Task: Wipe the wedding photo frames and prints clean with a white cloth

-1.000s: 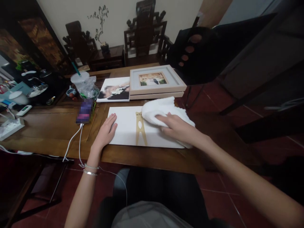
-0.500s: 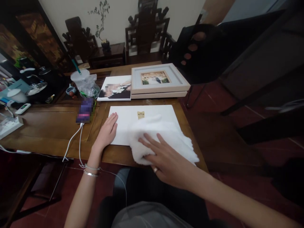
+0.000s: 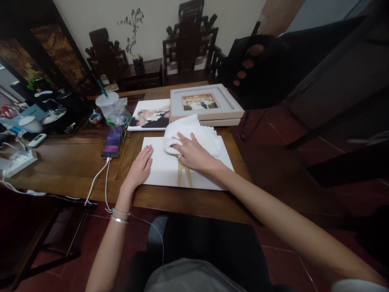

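A flat white panel (image 3: 161, 172) lies on the wooden table in front of me, with a tan strip (image 3: 184, 177) split into two legs at its middle. My left hand (image 3: 142, 166) rests flat on the panel's left edge, fingers stretched out and holding nothing. On the panel's upper part is a bunched white towel (image 3: 206, 136). My right hand (image 3: 190, 152) grips it and presses it down, with some fingers spread over it and the fold hiding others. The towel's far edge reaches toward the stacked picture frames.
Behind the panel are stacked pale picture frames (image 3: 206, 115) and a photo print panel (image 3: 148, 115). A phone (image 3: 113, 142) with white cables (image 3: 96, 178) lies left, near a cup (image 3: 106, 101) and plastic bag (image 3: 120, 111). A power strip (image 3: 22, 162) is farther left.
My right hand and the towel have moved away from me, from the panel's near right side to its far part, uncovering the tan strip's legs. My left hand stays on the left edge.
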